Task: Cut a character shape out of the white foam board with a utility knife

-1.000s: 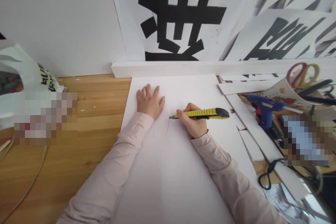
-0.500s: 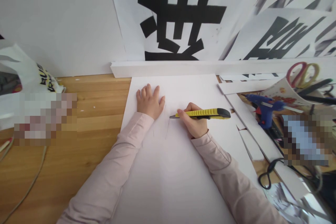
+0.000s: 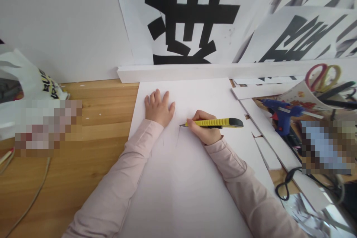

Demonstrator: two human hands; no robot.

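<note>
Your left hand (image 3: 159, 107) lies palm down on the big flat white sheet (image 3: 200, 193), with its fingers spread wide. That is a good way to stop the sheet sliding, so let the whole palm lean on it. The sheet lies in front of you on the brown wooden table (image 3: 106, 134), under your 2 hands.

Your right hand (image 3: 208, 130) pinches the slim yellow and black craft knife (image 3: 217, 122) near its front. The thin metal blade (image 3: 182, 125) points left, and its tip is at the top end of a thin dark line (image 3: 177, 136) on the sheet. I cannot tell how deep the tip goes in, or if it goes in at all.

It looks like you are cutting along that line. To do it well, go slow and push lightly, since 1 hard push could make the blade jump. Watch your left thumb (image 3: 172, 109): it is near the tip, up and to the left, so pull toward yourself, away from it. The knife points across the line, so turning its back end toward you might help the blade follow it. The blue plastic glue gun (image 3: 284, 114) and the white patterned cup (image 3: 298, 95) sit off to the right, well apart from the knife.
</note>
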